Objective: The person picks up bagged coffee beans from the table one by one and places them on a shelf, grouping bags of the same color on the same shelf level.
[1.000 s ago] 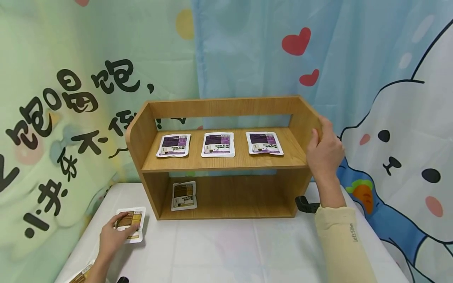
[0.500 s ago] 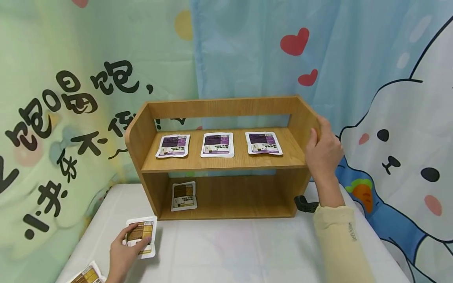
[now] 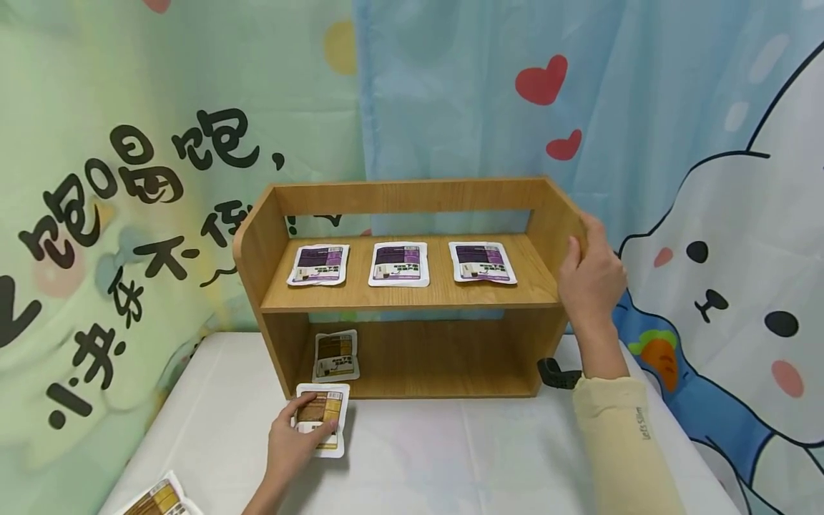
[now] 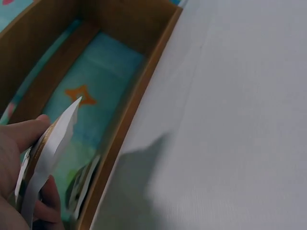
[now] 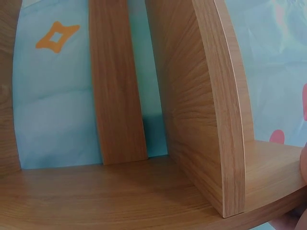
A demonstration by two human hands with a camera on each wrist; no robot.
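A two-level wooden shelf (image 3: pixel 412 304) stands on the white table (image 3: pixel 450 458). Three purple packets (image 3: pixel 398 264) lie in a row on its upper board, and a brown packet (image 3: pixel 335 355) lies at the left of the lower level. My left hand (image 3: pixel 297 442) pinches another brown packet (image 3: pixel 323 418) just in front of the shelf's lower left corner; the left wrist view shows this packet (image 4: pixel 45 153) edge-on beside the shelf (image 4: pixel 129 105). My right hand (image 3: pixel 589 275) grips the shelf's right side panel, and that panel (image 5: pixel 211 110) fills the right wrist view.
A third brown packet (image 3: pixel 157 498) lies at the table's front left edge. A black strap (image 3: pixel 556 373) sits behind the shelf's right foot. Printed cloth backdrops (image 3: pixel 708 179) hang close behind and beside the table.
My left hand has carried the brown packet from the table's left side rightward and up to the shelf's lower front edge. The right hand has stayed on the side panel.
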